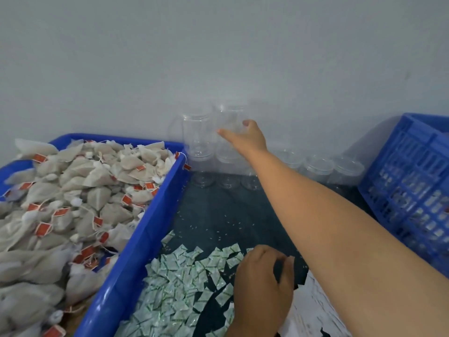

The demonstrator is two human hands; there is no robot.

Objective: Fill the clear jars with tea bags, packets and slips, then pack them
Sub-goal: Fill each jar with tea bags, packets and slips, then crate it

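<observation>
Against the pale, smooth wall (218, 45) at the far side stand the clear plastic jars (318, 166). They are round, open-mouthed and so transparent that their edges nearly vanish. Some sit in a row on the dark table (230, 215), and two more stand stacked on top at the left end.

The right hand (247, 138) reaches far out on a bare arm and grasps the upper jar (229, 117), the right one of that stacked pair. Thumb and fingers wrap its side. This jar looks blurred and I see nothing inside it.

The left hand (262, 285) is near, knuckles up and fingers curled, at the right edge of the packets (175, 288). I cannot tell whether it is pinching anything.

The packets are small, flat squares, white with green print. They lie in a loose heap on the near part of the table.

To the left, a glossy blue plastic tray (145, 227) with a rounded rim is piled with tea bags (80, 195). These are soft, beige, pyramid-shaped pouches with strings and orange-red tags.

White paper slips (313, 310) lie near, just right of the left hand and partly under the right arm.

A blue plastic crate (408, 186) with lattice walls stands at the right.
</observation>
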